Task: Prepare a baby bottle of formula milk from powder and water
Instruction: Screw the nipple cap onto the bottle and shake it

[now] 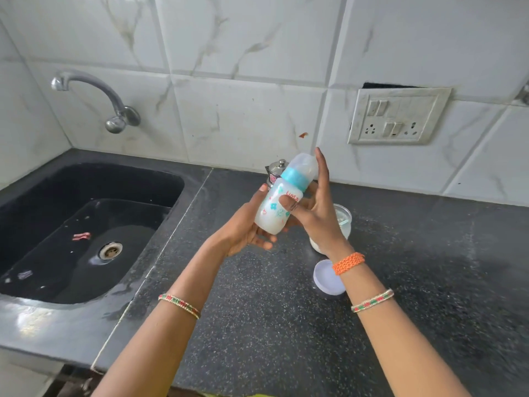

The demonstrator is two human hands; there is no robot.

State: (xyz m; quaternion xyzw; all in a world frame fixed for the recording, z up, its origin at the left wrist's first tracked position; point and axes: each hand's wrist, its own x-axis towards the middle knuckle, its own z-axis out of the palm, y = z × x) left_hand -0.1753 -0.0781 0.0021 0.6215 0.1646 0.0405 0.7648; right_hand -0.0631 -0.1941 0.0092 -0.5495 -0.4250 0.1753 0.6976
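Baby bottle (282, 199), capped and milky white inside, was held tilted above the dark counter (400, 296), the left hand (246, 227) cupping its base and the right hand (313, 213) pressed against its side with thumb across the printed label, fingers extended upward. Open counter lay to the right and toward the near edge; the sink (86, 233) bounded the left, the tiled wall (243, 110) the back. Close under the right wrist sat an open powder container (343, 222) and its loose lid (325, 277); a steel pot (276, 170) stood just behind the bottle.
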